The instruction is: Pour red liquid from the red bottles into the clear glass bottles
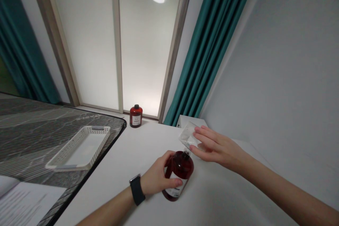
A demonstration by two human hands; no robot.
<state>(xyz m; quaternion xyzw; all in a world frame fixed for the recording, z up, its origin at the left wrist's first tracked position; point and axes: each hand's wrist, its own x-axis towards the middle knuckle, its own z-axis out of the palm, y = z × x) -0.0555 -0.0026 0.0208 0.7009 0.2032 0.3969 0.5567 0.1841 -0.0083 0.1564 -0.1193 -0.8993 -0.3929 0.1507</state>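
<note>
My left hand (156, 178), with a black watch on its wrist, is wrapped round a dark red bottle with a white label (178, 174) that stands tilted on the white surface. My right hand (217, 146) holds a clear plastic cup (188, 136) tipped mouth-down against the bottle's open neck. The fingers are closed on the cup's side. I cannot see whether anything is in the cup.
A second, smaller red bottle with a black cap (136, 116) stands at the far edge by the window. A white perforated basket (79, 148) lies on the dark marbled table at left, with papers (23, 203) near the lower left corner. Teal curtains hang on both sides.
</note>
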